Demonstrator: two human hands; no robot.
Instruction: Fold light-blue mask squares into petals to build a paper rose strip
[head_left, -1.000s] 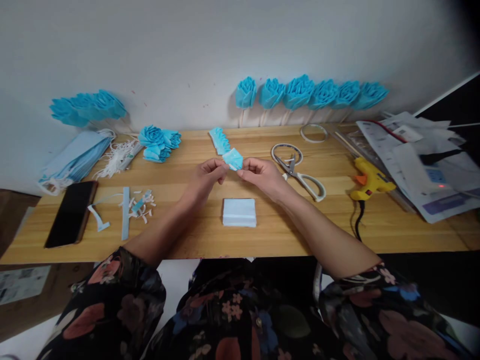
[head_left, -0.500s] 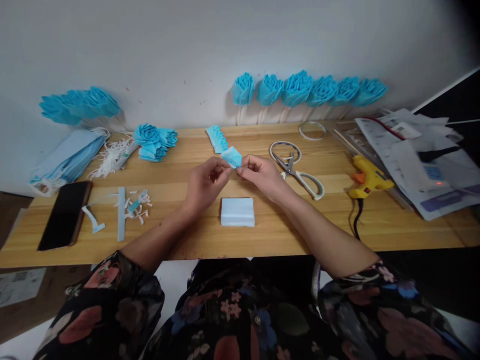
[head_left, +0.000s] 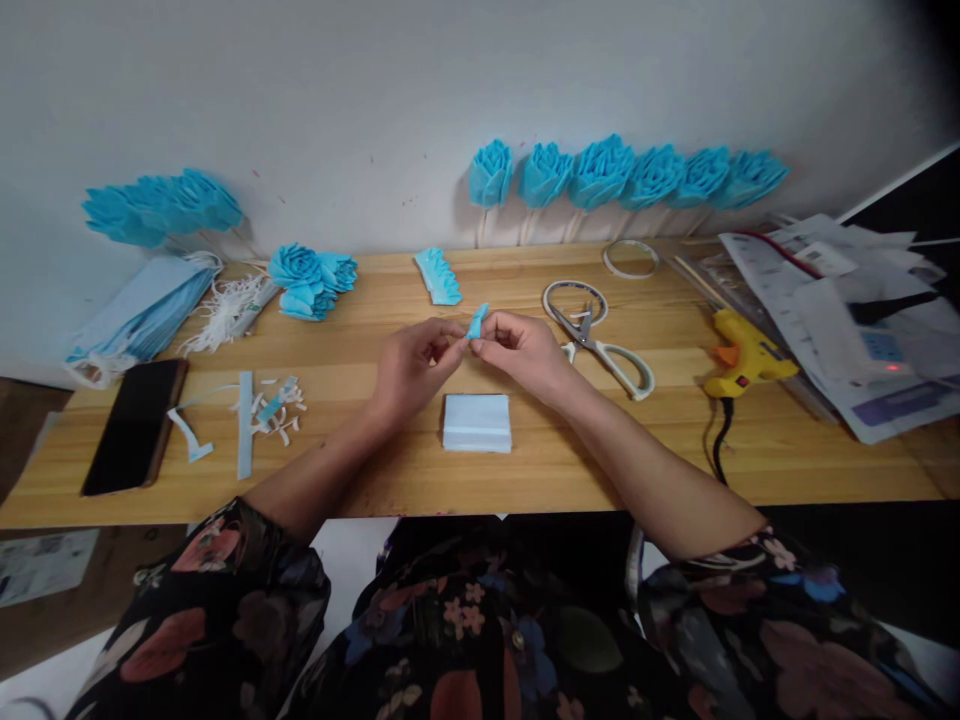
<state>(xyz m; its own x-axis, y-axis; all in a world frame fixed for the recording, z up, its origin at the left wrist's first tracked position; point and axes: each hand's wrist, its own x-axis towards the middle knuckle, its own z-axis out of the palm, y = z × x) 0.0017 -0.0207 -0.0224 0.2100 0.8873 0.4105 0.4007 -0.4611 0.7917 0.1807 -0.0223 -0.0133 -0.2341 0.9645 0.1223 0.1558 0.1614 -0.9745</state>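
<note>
A small blue petal piece (head_left: pixel 477 320), narrow and gathered at its base, is pinched between my two hands above the table. My left hand (head_left: pixel 420 362) closes thumb and fingertips on its lower left side. From the other side my right hand (head_left: pixel 519 350) grips the same base. Just behind them lies a row of folded blue petals (head_left: pixel 438 277). A stack of pale blue fabric squares (head_left: pixel 478 423) rests on the table in front of my wrists.
White-handled scissors (head_left: pixel 616 368) lie by a tape roll (head_left: pixel 575 290). Right of them sit a yellow glue gun (head_left: pixel 746 355) and papers (head_left: pixel 892 400). Blue flowers (head_left: pixel 604 170) lean on the wall. At left are a phone (head_left: pixel 135 428), scraps (head_left: pixel 281 405) and face masks (head_left: pixel 142 308).
The petal piece was spread flat and wide; now it is narrow and gathered between my fingertips. My hands have hardly moved, and the view has shifted slightly.
</note>
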